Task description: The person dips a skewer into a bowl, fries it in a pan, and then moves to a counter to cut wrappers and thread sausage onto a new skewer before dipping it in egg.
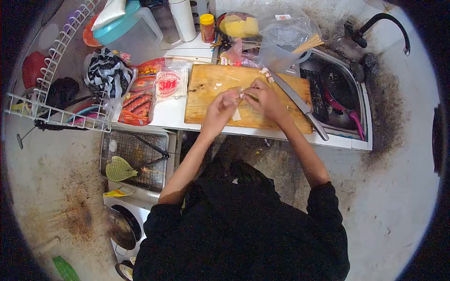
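Observation:
Both hands meet above a wooden cutting board (201,103). The fingertips of my left hand (219,112) and my right hand (266,100) pinch a small pinkish-white piece (242,96) between them; its exact kind is too small to make out. Under the hands lies a pale strip (236,114), and several small scraps are scattered over the wood. A large knife (291,95) rests across the board's right side, handle toward me. Near its tip sit small pink-and-white chopped pieces (266,75).
Left of the board are a wonton skin packet (168,85) and a sausage packet (136,110). Behind it stand a clear container (276,56) with wooden skewers (308,43) and a yellow-lidded jar (207,29). A sink with a dark pan (341,86) lies right, below a black tap (386,21).

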A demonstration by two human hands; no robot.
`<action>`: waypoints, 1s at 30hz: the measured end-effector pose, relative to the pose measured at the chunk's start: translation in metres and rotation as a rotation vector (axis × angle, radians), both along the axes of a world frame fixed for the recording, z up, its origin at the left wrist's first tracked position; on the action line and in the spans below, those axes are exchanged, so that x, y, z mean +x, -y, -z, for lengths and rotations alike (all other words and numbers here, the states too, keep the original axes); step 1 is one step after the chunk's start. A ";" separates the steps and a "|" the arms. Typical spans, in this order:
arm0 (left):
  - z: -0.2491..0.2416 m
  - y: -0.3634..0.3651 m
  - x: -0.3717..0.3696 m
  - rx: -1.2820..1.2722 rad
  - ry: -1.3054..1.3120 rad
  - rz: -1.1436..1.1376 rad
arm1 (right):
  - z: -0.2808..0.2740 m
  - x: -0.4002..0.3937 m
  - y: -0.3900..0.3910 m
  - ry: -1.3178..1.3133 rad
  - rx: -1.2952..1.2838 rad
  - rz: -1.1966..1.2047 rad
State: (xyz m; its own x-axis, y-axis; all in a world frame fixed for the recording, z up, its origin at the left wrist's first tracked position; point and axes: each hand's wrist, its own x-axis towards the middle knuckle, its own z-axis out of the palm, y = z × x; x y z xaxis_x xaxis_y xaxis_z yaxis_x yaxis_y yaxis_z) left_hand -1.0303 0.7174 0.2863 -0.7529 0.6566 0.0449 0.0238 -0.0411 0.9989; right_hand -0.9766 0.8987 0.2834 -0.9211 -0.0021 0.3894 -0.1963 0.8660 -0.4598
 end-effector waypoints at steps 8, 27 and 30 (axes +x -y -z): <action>-0.006 0.005 0.016 0.080 0.297 0.137 | -0.007 -0.009 0.003 0.039 -0.059 0.061; 0.017 -0.029 0.012 0.429 0.770 -0.046 | 0.000 0.016 0.039 0.071 -0.423 0.386; 0.012 -0.030 0.020 0.460 0.677 -0.051 | 0.009 0.020 0.041 -0.055 -0.552 0.377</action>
State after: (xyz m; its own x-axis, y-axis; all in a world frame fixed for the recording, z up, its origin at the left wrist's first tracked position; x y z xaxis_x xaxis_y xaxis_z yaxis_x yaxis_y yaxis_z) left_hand -1.0106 0.7473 0.2741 -0.7420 0.6475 -0.1734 -0.5652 -0.4653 0.6812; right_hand -0.9564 0.8582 0.2744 -0.7984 0.5291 0.2876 0.0380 0.5209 -0.8528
